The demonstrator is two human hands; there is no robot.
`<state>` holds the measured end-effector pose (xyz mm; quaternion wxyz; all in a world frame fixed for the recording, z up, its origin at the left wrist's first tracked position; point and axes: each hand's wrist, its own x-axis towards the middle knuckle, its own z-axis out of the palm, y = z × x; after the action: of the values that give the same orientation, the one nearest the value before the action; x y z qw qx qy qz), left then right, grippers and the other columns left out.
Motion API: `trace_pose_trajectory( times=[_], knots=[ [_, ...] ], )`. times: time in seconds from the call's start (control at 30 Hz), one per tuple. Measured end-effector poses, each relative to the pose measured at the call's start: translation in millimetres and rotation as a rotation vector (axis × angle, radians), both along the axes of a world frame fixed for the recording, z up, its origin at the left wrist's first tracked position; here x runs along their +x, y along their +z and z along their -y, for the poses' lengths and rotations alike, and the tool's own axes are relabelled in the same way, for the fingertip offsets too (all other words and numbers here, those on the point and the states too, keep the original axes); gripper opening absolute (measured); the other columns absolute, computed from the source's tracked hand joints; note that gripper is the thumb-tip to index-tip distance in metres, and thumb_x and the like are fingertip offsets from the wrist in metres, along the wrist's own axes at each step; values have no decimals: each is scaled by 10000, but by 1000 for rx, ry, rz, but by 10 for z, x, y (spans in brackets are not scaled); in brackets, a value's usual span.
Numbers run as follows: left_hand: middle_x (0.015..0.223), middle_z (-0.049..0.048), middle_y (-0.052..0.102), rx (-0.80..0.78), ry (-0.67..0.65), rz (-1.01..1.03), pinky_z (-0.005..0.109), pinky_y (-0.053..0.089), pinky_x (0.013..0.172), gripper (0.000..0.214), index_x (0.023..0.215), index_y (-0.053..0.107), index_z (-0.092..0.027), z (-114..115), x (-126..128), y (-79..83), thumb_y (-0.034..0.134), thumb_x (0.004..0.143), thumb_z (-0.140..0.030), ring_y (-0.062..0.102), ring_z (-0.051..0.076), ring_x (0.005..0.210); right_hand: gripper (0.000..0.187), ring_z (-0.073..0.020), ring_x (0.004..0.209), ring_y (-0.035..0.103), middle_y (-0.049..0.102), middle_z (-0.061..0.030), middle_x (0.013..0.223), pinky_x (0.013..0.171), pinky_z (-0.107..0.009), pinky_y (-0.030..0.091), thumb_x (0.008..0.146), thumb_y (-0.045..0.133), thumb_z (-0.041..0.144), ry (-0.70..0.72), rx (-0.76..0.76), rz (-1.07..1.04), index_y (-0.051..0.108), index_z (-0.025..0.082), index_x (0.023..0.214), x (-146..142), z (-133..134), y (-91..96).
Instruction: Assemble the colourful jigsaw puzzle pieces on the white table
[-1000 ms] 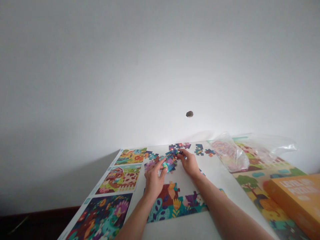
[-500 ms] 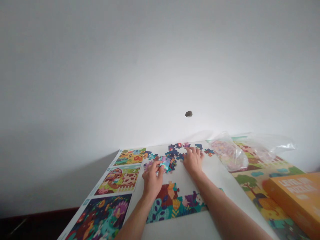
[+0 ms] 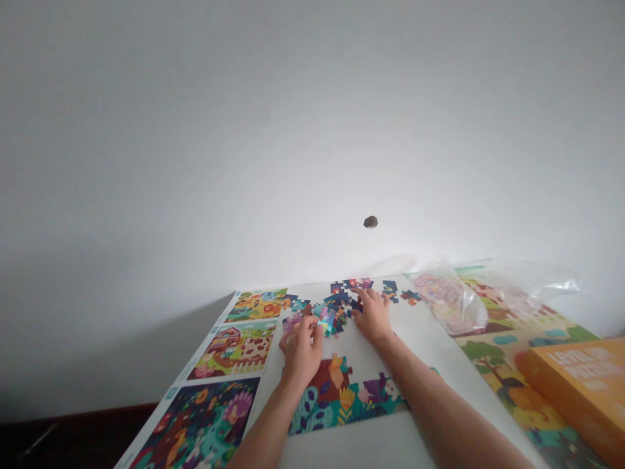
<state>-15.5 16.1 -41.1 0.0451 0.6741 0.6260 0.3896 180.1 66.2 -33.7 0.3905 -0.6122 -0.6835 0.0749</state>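
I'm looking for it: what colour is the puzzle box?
The puzzle box is orange with pale lettering, clearest in the head view.

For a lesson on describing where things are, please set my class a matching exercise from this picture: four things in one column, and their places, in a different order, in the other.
Things
1. Orange box
2. Clear plastic bag
3. Barn picture
4. Left hand

Places
A. Among the loose puzzle pieces
B. Left side, middle of three pictures
C. Near right, on a printed tree scene
D. Far right, beyond the loose pieces

Pairs: 1-C, 2-D, 3-B, 4-A
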Motion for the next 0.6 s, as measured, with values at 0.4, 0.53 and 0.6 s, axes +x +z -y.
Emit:
trace_pose_trajectory(
  times=[0.4,0.53,0.6],
  knots=[
    [889,42,705,77,-170,234,290,545,741,168,909,577,-222,5,3,67,512,872,-373,710,185,814,432,-179,687,613,656,-27,729,658,-304,492,581,822,480,481,-146,-960,646,184,842,-84,-31,5],
    [931,59,695,42,-232,283,284,561,716,183,942,566,-211,20,30,73,529,876,-377,713,198,865,482,-150,600,579,650,-18,656,576,-271,453,542,841,523,508,-229,-966,653,165,804,-100,20,46],
    [960,67,689,29,-248,310,293,568,723,196,958,555,-208,24,37,77,544,872,-384,713,207,890,485,-128,554,545,639,-8,626,541,-253,423,546,841,524,510,-246,-958,655,158,805,-102,33,54]
  ],
)
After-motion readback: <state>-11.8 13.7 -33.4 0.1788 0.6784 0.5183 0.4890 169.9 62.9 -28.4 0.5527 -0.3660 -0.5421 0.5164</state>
